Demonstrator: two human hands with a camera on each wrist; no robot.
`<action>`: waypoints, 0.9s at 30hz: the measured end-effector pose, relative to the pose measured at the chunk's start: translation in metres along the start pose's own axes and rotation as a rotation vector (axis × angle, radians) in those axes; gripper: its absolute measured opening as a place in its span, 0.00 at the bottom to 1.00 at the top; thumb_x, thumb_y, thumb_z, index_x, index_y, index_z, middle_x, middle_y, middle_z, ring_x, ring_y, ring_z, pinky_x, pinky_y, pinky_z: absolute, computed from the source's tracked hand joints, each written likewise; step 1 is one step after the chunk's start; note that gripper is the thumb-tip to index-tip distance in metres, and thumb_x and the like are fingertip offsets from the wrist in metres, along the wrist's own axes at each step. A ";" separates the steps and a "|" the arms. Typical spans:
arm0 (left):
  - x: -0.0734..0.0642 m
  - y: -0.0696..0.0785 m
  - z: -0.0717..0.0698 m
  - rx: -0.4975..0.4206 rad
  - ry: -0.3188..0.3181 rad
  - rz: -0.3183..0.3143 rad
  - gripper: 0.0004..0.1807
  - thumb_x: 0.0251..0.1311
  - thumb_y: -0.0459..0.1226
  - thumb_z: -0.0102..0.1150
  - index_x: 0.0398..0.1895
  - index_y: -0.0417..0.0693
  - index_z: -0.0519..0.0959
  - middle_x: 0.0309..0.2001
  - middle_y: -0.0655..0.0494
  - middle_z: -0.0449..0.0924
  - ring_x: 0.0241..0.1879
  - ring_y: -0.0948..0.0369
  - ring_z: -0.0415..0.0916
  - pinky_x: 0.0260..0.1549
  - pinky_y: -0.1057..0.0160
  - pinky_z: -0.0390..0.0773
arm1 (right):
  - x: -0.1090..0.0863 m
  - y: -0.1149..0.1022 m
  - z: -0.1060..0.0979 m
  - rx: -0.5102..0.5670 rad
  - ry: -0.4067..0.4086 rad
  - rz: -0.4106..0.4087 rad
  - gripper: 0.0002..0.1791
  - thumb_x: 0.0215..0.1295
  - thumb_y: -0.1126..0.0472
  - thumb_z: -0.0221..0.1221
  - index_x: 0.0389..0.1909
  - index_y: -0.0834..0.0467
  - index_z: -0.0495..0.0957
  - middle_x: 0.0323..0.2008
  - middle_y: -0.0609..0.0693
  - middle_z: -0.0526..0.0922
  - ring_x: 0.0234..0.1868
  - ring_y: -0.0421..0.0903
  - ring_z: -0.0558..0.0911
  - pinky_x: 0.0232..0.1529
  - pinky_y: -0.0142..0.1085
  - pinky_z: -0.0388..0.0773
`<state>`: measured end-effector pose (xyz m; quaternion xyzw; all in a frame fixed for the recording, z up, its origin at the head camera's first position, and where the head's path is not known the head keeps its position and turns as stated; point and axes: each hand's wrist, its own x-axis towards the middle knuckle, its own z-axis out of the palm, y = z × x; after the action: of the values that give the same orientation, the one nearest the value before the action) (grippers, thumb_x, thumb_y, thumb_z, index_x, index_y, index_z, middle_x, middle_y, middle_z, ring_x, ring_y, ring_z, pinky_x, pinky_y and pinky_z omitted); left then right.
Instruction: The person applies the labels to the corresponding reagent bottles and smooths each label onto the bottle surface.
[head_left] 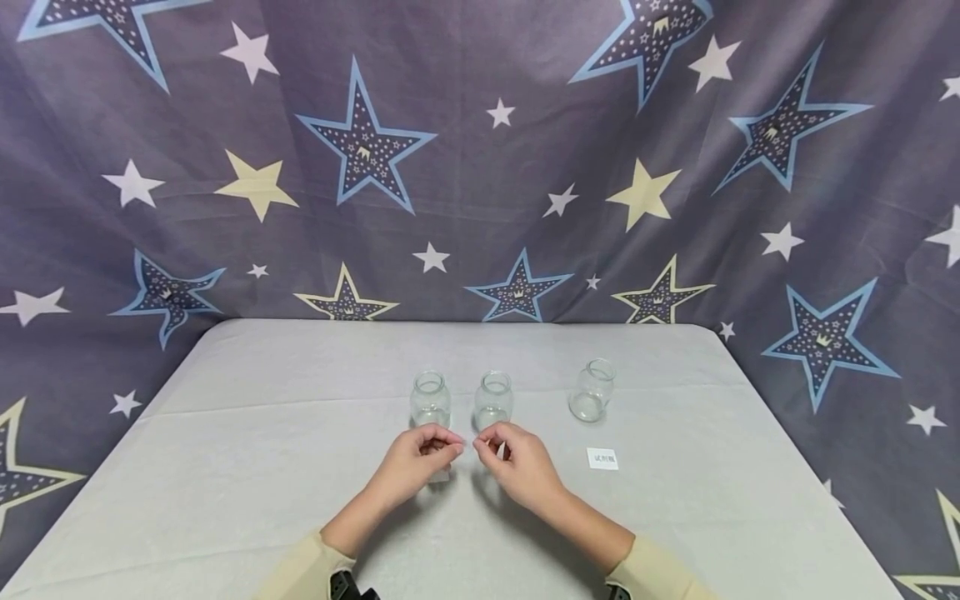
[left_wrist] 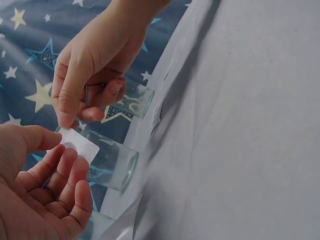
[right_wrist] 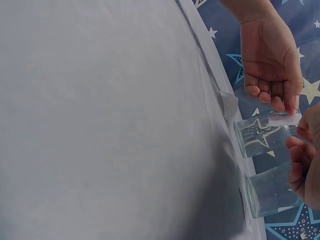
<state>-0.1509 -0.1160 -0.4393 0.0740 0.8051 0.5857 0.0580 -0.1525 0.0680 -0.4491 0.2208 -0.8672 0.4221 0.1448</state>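
A small white paper label (left_wrist: 86, 146) is held up between both hands, near the middle jar. My left hand (head_left: 422, 454) pinches it by one side between thumb and fingers. From the other side my right hand (head_left: 519, 462) grips a corner with its thumb and index finger. Just behind the hands stand a left glass jar (head_left: 431, 398) and a middle glass jar (head_left: 492, 398), both lidless and upright, their lower parts overlapped by the hands.
A third glass jar (head_left: 592, 390) stands farther right. In front of it lies a white label with dark writing (head_left: 602, 459). Another white paper piece (head_left: 439, 477) shows partly below the left hand. Star-patterned cloth (head_left: 457, 167) hangs behind the grey-white covered table (head_left: 262, 467).
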 end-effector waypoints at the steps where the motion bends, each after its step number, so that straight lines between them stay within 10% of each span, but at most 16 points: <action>1: 0.000 -0.001 0.000 0.000 0.000 0.002 0.09 0.56 0.35 0.61 0.37 0.38 0.80 0.30 0.43 0.81 0.24 0.65 0.74 0.25 0.71 0.73 | 0.000 0.000 0.000 -0.002 -0.003 -0.008 0.03 0.60 0.59 0.60 0.30 0.54 0.79 0.21 0.41 0.74 0.20 0.29 0.66 0.22 0.23 0.66; 27: 0.001 -0.001 -0.003 0.004 -0.031 -0.002 0.12 0.59 0.39 0.59 0.35 0.36 0.79 0.32 0.38 0.80 0.25 0.65 0.75 0.25 0.69 0.75 | -0.003 -0.008 0.000 -0.073 -0.061 -0.126 0.05 0.60 0.58 0.61 0.36 0.52 0.81 0.25 0.41 0.78 0.23 0.31 0.70 0.25 0.22 0.69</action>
<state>-0.1527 -0.1190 -0.4398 0.0825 0.8055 0.5826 0.0708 -0.1456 0.0642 -0.4449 0.2824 -0.8703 0.3736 0.1528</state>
